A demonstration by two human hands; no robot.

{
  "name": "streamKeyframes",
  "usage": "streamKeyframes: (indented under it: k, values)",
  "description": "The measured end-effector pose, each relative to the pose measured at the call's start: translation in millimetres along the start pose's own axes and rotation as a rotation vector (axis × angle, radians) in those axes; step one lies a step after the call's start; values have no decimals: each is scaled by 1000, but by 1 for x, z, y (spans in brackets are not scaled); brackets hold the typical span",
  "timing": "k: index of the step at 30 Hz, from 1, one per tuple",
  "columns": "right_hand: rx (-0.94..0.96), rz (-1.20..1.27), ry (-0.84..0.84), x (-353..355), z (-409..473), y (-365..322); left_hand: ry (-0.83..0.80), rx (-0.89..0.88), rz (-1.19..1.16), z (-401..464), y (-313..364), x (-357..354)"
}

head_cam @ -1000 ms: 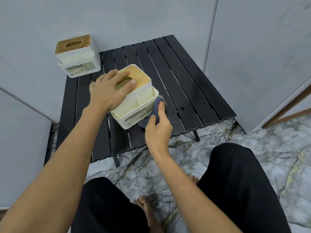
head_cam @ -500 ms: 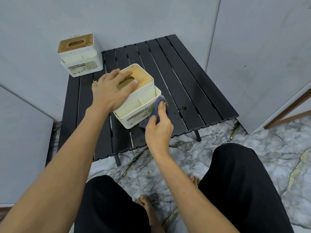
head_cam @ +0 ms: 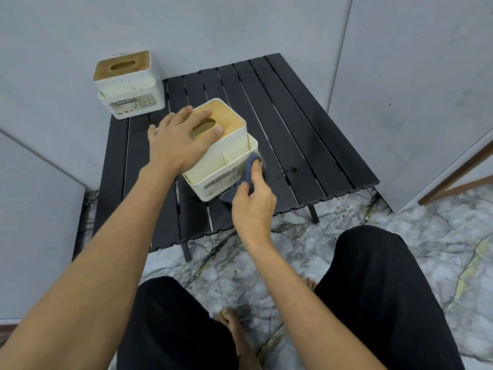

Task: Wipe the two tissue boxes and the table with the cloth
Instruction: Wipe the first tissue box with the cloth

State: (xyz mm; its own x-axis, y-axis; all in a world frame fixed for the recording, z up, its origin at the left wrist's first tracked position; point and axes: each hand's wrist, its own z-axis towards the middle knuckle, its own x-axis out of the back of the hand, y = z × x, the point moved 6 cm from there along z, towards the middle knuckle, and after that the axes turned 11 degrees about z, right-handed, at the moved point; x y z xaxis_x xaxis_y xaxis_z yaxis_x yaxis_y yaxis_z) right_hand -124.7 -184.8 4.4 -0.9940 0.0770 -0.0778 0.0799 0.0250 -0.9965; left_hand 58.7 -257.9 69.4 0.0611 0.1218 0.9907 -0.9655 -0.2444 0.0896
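Right hand, cloth against box

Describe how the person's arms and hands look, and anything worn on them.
Both forearms are bare, with no sleeves, watch or gloves in view. The left hand seems to carry a thin ring on one finger, too small to be sure. The right hand shows no jewellery. Loose black trousers cover the legs.

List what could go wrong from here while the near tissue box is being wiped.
1. The left hand only rests flat on the near tissue box; a hard push from the cloth in the right hand could slide or tip it.
2. The far tissue box stands at the back left corner of the table, partly over its edge, so jolting the table might drop it.
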Motion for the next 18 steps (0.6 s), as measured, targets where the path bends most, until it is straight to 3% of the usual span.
streamKeyframes:
  k: [6,11,18]
  values:
    - [135,16,-82,-10,-21,-16,-1,7,-8,0,1,-1]
    - [105,-25,-173,-14,-34,4,-1,3,4,0,1,0]
    - [-8,-67,-21,3,7,8,5,11,9,1,0,0]
